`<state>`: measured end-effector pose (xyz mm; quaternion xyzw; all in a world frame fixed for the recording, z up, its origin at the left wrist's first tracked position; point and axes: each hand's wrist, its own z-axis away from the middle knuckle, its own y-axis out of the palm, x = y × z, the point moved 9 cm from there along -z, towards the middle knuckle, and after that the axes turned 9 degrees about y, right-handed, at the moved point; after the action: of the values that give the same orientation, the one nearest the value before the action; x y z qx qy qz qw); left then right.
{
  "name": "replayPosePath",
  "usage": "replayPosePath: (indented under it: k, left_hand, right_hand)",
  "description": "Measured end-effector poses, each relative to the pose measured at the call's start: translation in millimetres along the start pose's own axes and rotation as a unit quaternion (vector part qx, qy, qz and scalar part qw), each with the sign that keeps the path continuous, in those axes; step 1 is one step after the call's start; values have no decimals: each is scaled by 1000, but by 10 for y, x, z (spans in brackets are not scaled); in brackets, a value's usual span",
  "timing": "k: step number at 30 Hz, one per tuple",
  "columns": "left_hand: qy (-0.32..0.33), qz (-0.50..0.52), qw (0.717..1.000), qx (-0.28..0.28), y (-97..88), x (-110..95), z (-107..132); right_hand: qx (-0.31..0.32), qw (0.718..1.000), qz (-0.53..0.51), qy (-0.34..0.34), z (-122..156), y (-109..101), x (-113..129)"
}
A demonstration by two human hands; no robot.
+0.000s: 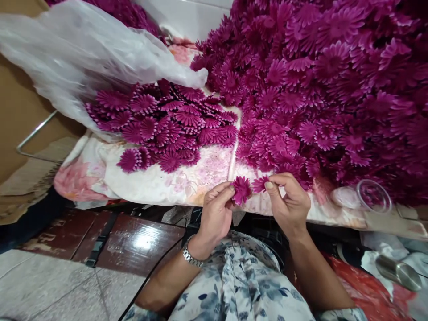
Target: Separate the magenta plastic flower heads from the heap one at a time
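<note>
Between thumb and fingers, my left hand (pixel 216 209) pinches a magenta artificial flower (pixel 241 190) near the table's front edge. Just to the right, my right hand (pixel 290 203) grips a second magenta flower piece (pixel 260 183) by its edge. The two pieces are close together, with a narrow gap between them. Beyond my right hand rises a large heap of loose magenta flowers (pixel 321 89). Stacked flowers (pixel 160 125) lie on the cloth further left, partly covered by a plastic bag.
A flowered cloth (pixel 100 167) covers the table. The translucent plastic bag (pixel 100 49) hangs over the left side, beside a cardboard box (pixel 20 102). A clear plastic cup (pixel 373 196) lies at the right edge. Below right, a metal cup (pixel 397 272) rests among bags.
</note>
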<state>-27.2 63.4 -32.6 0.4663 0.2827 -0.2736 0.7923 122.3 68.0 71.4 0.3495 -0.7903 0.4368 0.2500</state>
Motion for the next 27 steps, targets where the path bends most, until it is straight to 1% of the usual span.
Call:
replayPosePath:
  k: [1,3,4,5,7,8,9,11,12,13,14,15,16,17,19,20,22,25,27]
  left_hand:
    - [-1,-7,1000,4,3,7,-1]
    - [-1,-20,1000,22,27,28,2]
    - [1,-24,999,31,40,37,4]
    - [1,-25,999,39,51,51,7]
    - [-4,-27,998,53,71,86,10]
    - [-6,-28,998,57,75,100,10]
    - [-8,-28,998,58,74,112,8]
    - [-10,-31,997,64,79,126,4]
    - [-9,-31,997,71,88,127,3]
    - [-6,-33,996,80,103,122,4]
    - [0,-36,995,92,123,114,6]
    - [7,-39,994,103,143,101,10]
    - [17,-42,993,110,157,85,15]
    - [28,-44,992,112,160,69,19]
    - [46,-46,992,106,145,49,30]
    - [50,-44,992,108,140,50,39]
    - [54,-53,988,132,155,68,62]
    - [82,-113,975,175,174,78,91]
    - [112,-166,964,175,150,54,88]
  right_hand:
    - [-18,999,21,-17,-66,-88,-18]
    - [-69,991,99,-61,-237,-296,-52]
    - [-101,980,153,-82,-327,-400,-71]
    - [-117,968,207,-81,-422,-473,-120]
    - [-96,953,281,-68,-565,-505,-219]
    - [-81,951,294,-58,-586,-493,-245]
    - [-68,954,287,-52,-568,-469,-240]
    - [-30,974,220,-44,-445,-356,-160]
    - [9,985,169,-38,-360,-250,-108]
    - [63,991,114,-29,-268,-115,-60]
    - [123,991,59,-14,-175,30,-21]
    - [176,984,8,3,-90,161,11]
    - [212,977,-32,21,-24,257,28]
    - [226,972,-59,38,15,311,29]
    - [210,973,-78,59,34,324,6]
    - [192,977,-71,61,31,305,-8]
    - [157,986,-33,49,34,259,-11]
    - [115,993,31,16,71,200,31]
    - [105,993,41,17,98,174,33]
